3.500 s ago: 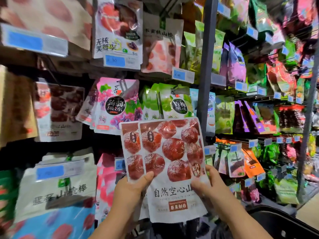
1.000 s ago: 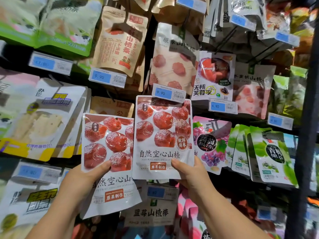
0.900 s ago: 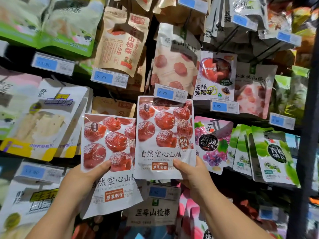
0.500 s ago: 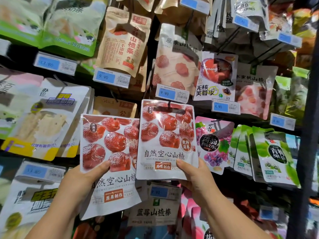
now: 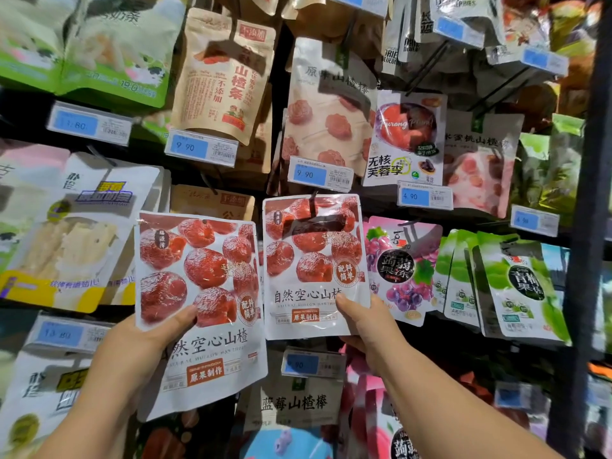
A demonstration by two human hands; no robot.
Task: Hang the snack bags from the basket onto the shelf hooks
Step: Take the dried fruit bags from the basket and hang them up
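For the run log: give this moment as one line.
left hand: holds left bag | right hand: holds right bag, top at hook | hung: cannot tell

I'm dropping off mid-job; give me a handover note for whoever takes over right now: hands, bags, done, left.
Left hand: grips the first hawthorn bag, thumb on its front, held lower, beside the other.
Right hand: pinches the second hawthorn bag at its lower right corner, top edge up at a black shelf hook.
Done: cannot tell if that bag is threaded on the hook.
Left: seat it, release, then hang the first hawthorn bag.
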